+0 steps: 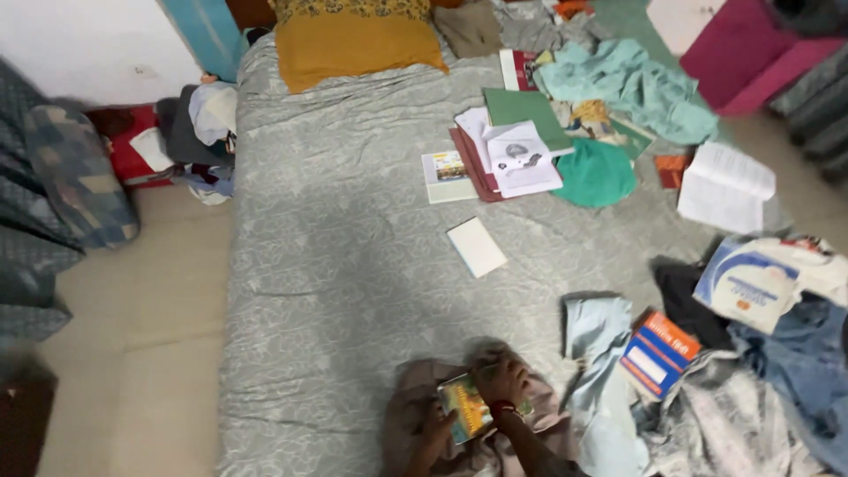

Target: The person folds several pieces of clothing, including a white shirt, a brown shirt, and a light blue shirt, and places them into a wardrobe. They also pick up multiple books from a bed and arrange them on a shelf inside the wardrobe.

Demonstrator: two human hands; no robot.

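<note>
Glossy-covered small book [465, 407], matt patterned cloth bedsheet [336, 265], soft crumpled cloth garment [629, 84], matt paper open book [726, 185]

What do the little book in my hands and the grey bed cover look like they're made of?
The small book, held by both the left hand and right hand, looks like paper with a glossy printed cover. The grey bed cover seems a soft woven fabric: it wrinkles and looks matt.

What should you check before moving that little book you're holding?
1. Both hands on the small book: ok, left hand and right hand grip it.
2. Book clear of the cloth below: cannot tell.
3. Bare bedsheet ahead: ok.
4. White booklet lying apart: ok.
5. Book pile tidy: not ok, scattered.
6. Orange-blue book flat: not ok, tilted on clothes.
</note>
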